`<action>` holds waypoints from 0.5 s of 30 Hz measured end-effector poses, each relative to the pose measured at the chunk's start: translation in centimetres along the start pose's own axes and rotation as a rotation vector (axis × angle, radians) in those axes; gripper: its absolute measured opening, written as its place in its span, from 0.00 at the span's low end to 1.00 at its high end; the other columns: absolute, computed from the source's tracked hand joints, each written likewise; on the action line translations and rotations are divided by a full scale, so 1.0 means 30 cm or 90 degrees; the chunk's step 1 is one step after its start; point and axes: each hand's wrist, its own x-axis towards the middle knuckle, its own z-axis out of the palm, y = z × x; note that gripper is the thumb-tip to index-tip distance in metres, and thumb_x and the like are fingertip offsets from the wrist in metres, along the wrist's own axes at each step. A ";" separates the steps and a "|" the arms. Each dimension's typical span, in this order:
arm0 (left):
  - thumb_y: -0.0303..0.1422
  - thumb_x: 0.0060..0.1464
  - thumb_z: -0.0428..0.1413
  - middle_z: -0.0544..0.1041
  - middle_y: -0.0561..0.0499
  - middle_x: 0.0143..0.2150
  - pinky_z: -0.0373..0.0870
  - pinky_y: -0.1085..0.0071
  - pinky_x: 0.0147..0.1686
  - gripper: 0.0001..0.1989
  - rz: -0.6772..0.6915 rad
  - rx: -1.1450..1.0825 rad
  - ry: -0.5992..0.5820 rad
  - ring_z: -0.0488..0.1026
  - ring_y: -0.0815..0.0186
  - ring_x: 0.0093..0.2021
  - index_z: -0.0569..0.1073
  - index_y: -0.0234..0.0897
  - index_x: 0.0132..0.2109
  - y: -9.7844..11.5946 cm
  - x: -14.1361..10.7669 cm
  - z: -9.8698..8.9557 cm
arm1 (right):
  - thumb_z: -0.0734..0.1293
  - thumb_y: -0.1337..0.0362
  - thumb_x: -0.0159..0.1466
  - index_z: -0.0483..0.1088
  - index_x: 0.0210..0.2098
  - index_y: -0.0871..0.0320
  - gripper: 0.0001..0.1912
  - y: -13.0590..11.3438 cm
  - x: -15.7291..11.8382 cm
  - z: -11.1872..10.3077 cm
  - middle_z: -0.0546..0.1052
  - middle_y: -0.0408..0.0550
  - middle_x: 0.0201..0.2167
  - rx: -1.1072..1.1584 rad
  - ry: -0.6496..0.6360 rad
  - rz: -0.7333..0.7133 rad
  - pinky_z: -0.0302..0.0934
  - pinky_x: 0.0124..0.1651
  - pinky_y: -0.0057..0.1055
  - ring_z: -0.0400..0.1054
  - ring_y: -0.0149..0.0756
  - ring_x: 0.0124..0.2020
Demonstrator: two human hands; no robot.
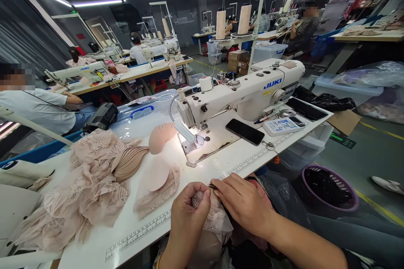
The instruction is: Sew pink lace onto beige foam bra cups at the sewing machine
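Note:
My left hand (191,210) is closed, thumb against fingers, on a pale pink lace garment (216,216) that hangs over my lap at the table's front edge. Close beside it, my right hand (241,201) has its fingers pinched at the top of the same fabric. A small dark pointed thing shows at its fingertips; its kind is mostly hidden. On the table to the left lie a heap of pink lace pieces (85,189), a fanned stack of brown-beige cups (129,163), a pinker stack of cups (160,136) and a single cup (158,174) on lace.
A white sewing machine (240,88) with its lamp lit stands behind my hands. A black phone (244,131), a white box (282,126) and a dark tablet-like slab (306,108) lie to the right. A purple basket (330,187) stands on the floor. Other people sit at machines.

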 end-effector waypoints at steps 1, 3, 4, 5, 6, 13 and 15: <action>0.43 0.58 0.60 0.79 0.53 0.30 0.72 0.73 0.34 0.12 0.005 0.005 0.009 0.74 0.64 0.31 0.78 0.40 0.34 0.000 -0.001 0.001 | 0.61 0.69 0.76 0.71 0.56 0.64 0.12 0.000 0.001 -0.001 0.77 0.51 0.34 0.004 -0.001 0.000 0.65 0.37 0.36 0.68 0.41 0.35; 0.43 0.58 0.60 0.79 0.53 0.30 0.72 0.73 0.34 0.12 0.009 0.008 0.026 0.74 0.64 0.30 0.78 0.40 0.34 0.003 -0.002 0.003 | 0.61 0.69 0.76 0.71 0.56 0.64 0.12 0.000 0.001 -0.002 0.77 0.51 0.34 0.013 -0.006 0.002 0.64 0.36 0.36 0.67 0.41 0.35; 0.43 0.58 0.60 0.79 0.53 0.30 0.72 0.73 0.33 0.12 0.005 0.007 0.033 0.74 0.65 0.30 0.78 0.40 0.34 0.005 -0.003 0.003 | 0.62 0.70 0.76 0.71 0.56 0.64 0.12 0.000 0.000 -0.002 0.77 0.51 0.34 0.017 -0.008 0.005 0.64 0.35 0.36 0.67 0.41 0.35; 0.43 0.57 0.60 0.79 0.54 0.30 0.72 0.73 0.33 0.12 -0.001 0.004 0.039 0.73 0.65 0.30 0.78 0.40 0.34 0.008 -0.003 0.003 | 0.62 0.70 0.76 0.70 0.57 0.64 0.12 0.000 -0.001 -0.003 0.77 0.51 0.34 0.020 -0.009 0.007 0.64 0.35 0.36 0.67 0.41 0.35; 0.43 0.57 0.60 0.79 0.54 0.30 0.72 0.73 0.33 0.12 -0.009 0.000 0.044 0.73 0.65 0.30 0.78 0.40 0.34 0.012 -0.004 0.003 | 0.62 0.70 0.75 0.70 0.57 0.64 0.13 0.000 -0.002 -0.003 0.77 0.51 0.35 0.024 -0.009 0.009 0.64 0.35 0.36 0.67 0.41 0.35; 0.44 0.57 0.61 0.78 0.53 0.30 0.72 0.73 0.34 0.13 -0.030 -0.012 0.043 0.73 0.65 0.30 0.78 0.39 0.34 0.036 -0.006 -0.003 | 0.62 0.69 0.76 0.70 0.57 0.63 0.13 0.000 -0.004 -0.005 0.77 0.51 0.35 0.021 -0.004 0.006 0.64 0.36 0.37 0.68 0.41 0.36; 0.45 0.57 0.60 0.79 0.53 0.31 0.73 0.72 0.35 0.13 -0.033 -0.011 0.038 0.73 0.64 0.31 0.78 0.39 0.34 0.035 -0.005 -0.003 | 0.62 0.69 0.76 0.70 0.57 0.63 0.12 -0.001 -0.001 -0.005 0.77 0.51 0.34 0.012 0.001 0.002 0.64 0.36 0.37 0.68 0.41 0.35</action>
